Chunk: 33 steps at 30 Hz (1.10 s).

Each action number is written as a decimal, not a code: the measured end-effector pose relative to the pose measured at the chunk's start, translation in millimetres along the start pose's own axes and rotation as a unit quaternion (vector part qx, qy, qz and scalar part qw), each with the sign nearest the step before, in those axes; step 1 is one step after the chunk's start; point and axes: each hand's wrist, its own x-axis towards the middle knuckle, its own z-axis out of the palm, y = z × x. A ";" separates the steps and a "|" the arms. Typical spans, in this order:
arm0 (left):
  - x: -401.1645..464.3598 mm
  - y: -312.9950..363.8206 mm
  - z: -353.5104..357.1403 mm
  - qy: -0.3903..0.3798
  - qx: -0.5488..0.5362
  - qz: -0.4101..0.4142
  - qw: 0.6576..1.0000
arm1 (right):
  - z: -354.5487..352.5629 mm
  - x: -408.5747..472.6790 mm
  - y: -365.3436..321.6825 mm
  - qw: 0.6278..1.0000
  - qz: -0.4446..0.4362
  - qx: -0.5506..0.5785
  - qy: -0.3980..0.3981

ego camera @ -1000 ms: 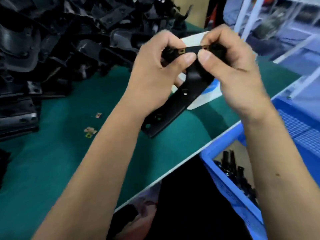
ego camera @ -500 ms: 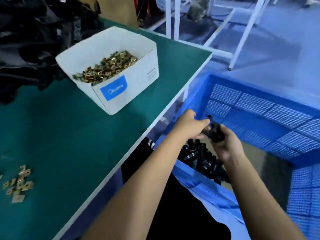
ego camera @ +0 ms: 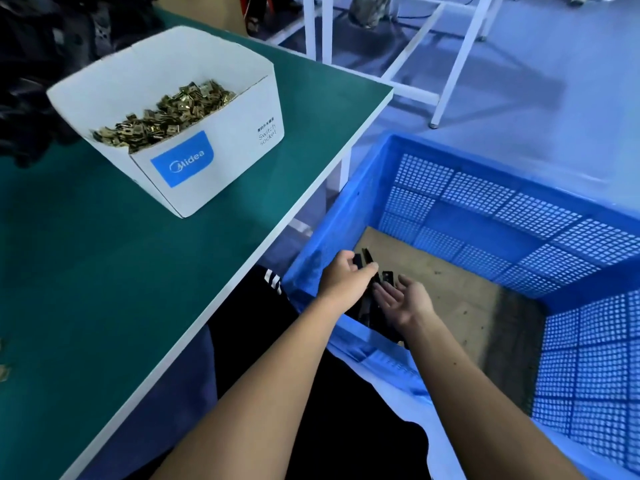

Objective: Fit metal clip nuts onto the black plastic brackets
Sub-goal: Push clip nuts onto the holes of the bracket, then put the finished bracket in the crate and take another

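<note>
The black plastic brackets (ego camera: 372, 299) lie in a small heap at the near-left corner of the blue crate (ego camera: 519, 188), on its brown cardboard floor. Both hands are down inside that corner. The left hand (ego camera: 346, 275) hangs over the heap with fingers curled toward a bracket end; whether it pinches that piece or only touches it cannot be told, since the hand hides the contact. The right hand (ego camera: 403, 301) is palm up beside it, fingers spread and holding nothing.

The brackets look like long, thin, rigid mouldings, probably light and smooth, so a pinch across the flat bar near one end should hold them without flexing.

Left of the crate, on the green table (ego camera: 138, 271), a white cardboard box (ego camera: 214, 161) holds the metal clip nuts (ego camera: 162, 116), small, hard and likely sharp-edged. Beyond the box, farther from the crate, dark plastic parts (ego camera: 38, 64) are piled.
</note>
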 end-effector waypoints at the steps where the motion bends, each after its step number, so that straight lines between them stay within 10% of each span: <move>1: -1.8 10.5 -1.6 0.008 0.005 0.032 0.999 | 7.1 -5.8 -2.9 1.000 -0.007 -0.007 -0.012; 12: -111.9 175.9 -98.9 0.123 -0.148 0.472 0.860 | 144.1 -173.7 -69.3 0.887 -0.400 -0.111 -0.204; 22: -178.5 59.3 -307.8 0.472 -0.120 0.393 0.780 | 269.2 -284.5 81.4 0.699 -0.464 -0.330 -0.432; 28: -232.5 -38.1 -394.6 0.659 -0.030 0.279 0.697 | 320.1 -307.1 194.5 0.547 -0.461 -0.463 -0.523; 33: -288.9 -65.2 -422.2 0.746 0.029 0.299 0.594 | 309.9 -330.3 304.1 0.264 -0.415 -0.608 -0.623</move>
